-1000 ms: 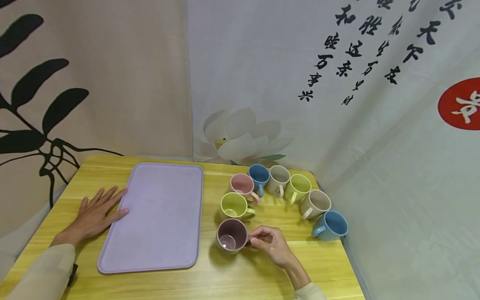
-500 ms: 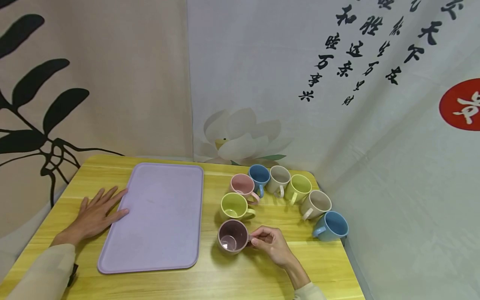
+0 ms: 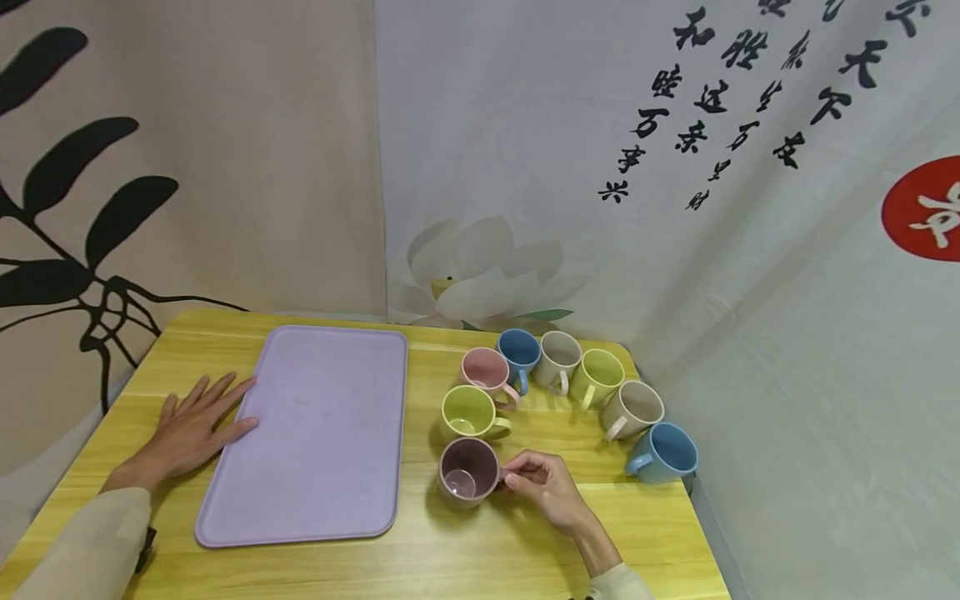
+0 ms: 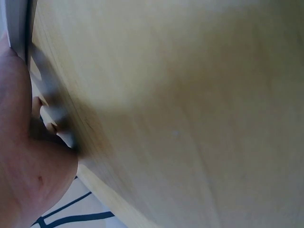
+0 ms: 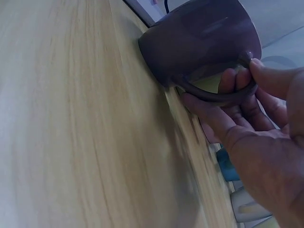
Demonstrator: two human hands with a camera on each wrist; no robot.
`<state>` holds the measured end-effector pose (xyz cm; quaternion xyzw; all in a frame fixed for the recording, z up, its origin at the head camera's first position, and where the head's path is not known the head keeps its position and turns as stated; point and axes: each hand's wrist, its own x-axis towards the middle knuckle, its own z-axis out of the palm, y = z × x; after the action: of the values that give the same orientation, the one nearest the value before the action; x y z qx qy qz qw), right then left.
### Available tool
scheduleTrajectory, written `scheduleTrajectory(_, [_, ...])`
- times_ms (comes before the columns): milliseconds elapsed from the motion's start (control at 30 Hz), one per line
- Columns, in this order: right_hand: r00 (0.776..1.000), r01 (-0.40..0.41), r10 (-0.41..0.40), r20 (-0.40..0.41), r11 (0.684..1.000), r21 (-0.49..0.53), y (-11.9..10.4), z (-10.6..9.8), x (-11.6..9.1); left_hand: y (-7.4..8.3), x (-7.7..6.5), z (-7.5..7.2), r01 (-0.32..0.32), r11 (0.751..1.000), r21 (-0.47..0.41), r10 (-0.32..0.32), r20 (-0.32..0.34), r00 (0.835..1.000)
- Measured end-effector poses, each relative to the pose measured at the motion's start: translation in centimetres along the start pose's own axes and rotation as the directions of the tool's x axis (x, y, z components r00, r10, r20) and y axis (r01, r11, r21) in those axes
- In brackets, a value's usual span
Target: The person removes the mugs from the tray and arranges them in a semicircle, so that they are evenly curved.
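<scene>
My right hand pinches the handle of a dark purple mug, thumb on top and fingers through and under the loop, as the right wrist view shows. The mug stands upright close by the tray's right side, just in front of a yellow-green mug. Flat and spread, my left hand rests at the left edge of a lilac tray; its thumb and index tips touch the rim. In the left wrist view the palm's side lies beside the tray edge.
Behind the held mug, a curved row runs right: a pink mug, a blue mug, a beige mug, another yellow-green mug, a second beige mug and a blue mug near the right edge of the wooden table.
The purple mug has shifted very slightly to the right, with my right hand still on its handle. The left hand and the tray have stayed in place.
</scene>
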<state>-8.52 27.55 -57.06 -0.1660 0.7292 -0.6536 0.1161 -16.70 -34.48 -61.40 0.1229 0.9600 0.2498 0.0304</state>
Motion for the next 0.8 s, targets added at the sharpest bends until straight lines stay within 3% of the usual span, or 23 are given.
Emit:
scheduleTrajectory(433, [1.0, -0.016, 0.016, 0.006, 0.997, -0.073, -0.2, -0.5, 0.2, -0.1, -0.1, -0.2, -0.005, 1.0, 0.014, 0.005, -0.008, 1.0])
scheduleTrajectory(667, [0.984, -0.061, 0.034, -0.174, 0.987, -0.151, -0.9, -0.9, 0.4, 0.3, 0.2, -0.9, 0.017, 0.999, 0.03, -0.017, -0.019, 1.0])
scheduleTrajectory(800, [0.958, -0.048, -0.031, -0.284, 0.963, -0.265, -1.1, -1.1, 0.5, 1.4, 0.4, -1.3, -0.017, 0.999, 0.029, 0.02, -0.087, 0.996])
